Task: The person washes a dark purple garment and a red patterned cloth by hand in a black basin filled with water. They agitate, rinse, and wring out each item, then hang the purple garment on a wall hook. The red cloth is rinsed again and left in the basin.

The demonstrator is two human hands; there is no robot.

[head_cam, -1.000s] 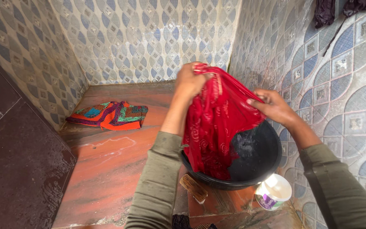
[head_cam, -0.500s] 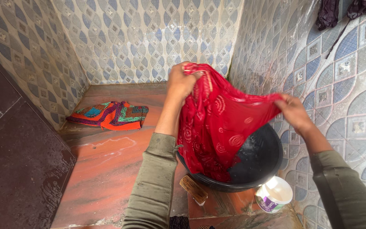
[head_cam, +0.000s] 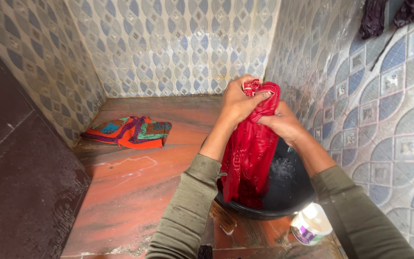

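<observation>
Fingers (head_cam: 255, 98) of our left hand (head_cam: 239, 101) and right hand (head_cam: 283, 123) wrap tight around the bunched top of the red cloth (head_cam: 247, 153), which hangs down into the black basin (head_cam: 298, 194) on the reddish floor (head_cam: 130, 187). We see a white tub (head_cam: 310, 224) beside the basin and a multicoloured garment (head_cam: 129, 131) well apart.

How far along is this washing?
Done, it seems: the red cloth is wet and lifted from the black basin. In hand: left hand and right hand bunch its top. Left: the multicoloured cloth lies apart on the floor.
</observation>
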